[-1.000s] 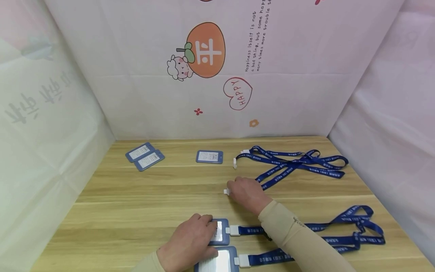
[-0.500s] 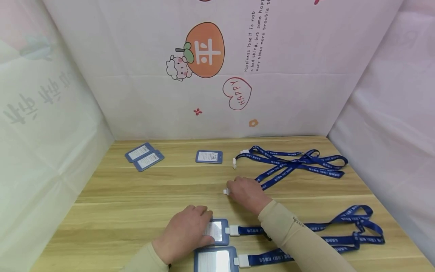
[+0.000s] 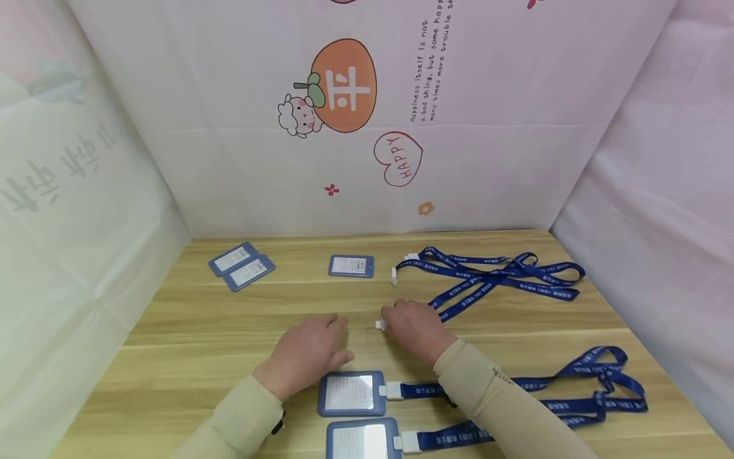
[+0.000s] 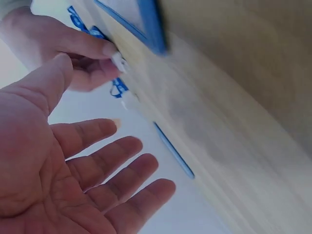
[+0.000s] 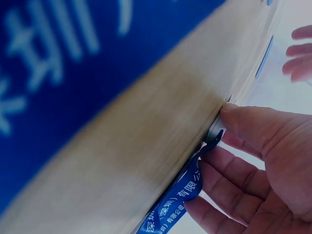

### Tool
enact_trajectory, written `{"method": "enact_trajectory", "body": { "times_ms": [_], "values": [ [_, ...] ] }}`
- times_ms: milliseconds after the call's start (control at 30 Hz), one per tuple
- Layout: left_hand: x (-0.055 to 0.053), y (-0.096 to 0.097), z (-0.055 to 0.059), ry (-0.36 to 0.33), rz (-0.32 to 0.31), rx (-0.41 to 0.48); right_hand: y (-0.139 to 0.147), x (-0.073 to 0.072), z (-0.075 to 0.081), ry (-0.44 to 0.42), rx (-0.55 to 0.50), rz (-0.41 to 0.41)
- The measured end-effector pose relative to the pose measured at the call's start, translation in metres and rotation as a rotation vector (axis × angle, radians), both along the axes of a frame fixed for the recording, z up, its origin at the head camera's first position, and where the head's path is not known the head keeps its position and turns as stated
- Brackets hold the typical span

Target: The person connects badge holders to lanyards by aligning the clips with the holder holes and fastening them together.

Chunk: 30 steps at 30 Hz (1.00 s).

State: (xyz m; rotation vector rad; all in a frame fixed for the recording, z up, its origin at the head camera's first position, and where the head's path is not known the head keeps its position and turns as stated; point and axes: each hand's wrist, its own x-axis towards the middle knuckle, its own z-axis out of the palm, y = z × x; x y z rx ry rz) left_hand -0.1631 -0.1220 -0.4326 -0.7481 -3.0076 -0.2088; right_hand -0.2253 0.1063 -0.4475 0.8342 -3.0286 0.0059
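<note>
My right hand [image 3: 415,328] pinches the white clip [image 3: 380,325] of a blue lanyard [image 3: 463,307] at mid-table; the right wrist view shows thumb and fingers round the clip [image 5: 214,130], with the printed strap [image 5: 184,190] trailing below. My left hand [image 3: 304,354] hovers to its left, fingers extended and nothing held; the left wrist view confirms a bare palm [image 4: 29,156]. Just nearer than that hand lies a blue badge holder [image 3: 352,393] joined to a lanyard [image 3: 421,390]. A second badge holder [image 3: 361,440], also on a lanyard [image 3: 459,437], lies at the front edge of view, partly cut off.
Two loose badge holders [image 3: 250,273] overlap at the back left. Another badge holder [image 3: 351,266] lies alone at the back middle. More blue lanyards [image 3: 510,275] tangle at the back right, one white clip [image 3: 394,275] pointing left. Printed cloth walls [image 3: 258,185] enclose the wooden table.
My left hand has come off the two front badge holders and moved up and left, uncovering them. The right hand stays in place on the clip.
</note>
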Motion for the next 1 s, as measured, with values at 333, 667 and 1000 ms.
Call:
{"method": "enact_trajectory", "body": {
  "times_ms": [333, 667, 1000],
  "values": [
    [-0.034, -0.002, -0.006, -0.027, 0.035, 0.049, 0.001, -0.001, -0.001, 0.004, -0.011, -0.006],
    [-0.071, 0.002, -0.011, -0.072, 0.070, 0.058, 0.000, 0.000, -0.001, -0.007, 0.007, -0.009],
    [-0.098, 0.010, -0.010, -0.107, 0.096, 0.010, 0.002, 0.000, -0.001, 0.006, 0.001, -0.005]
  ]
}}
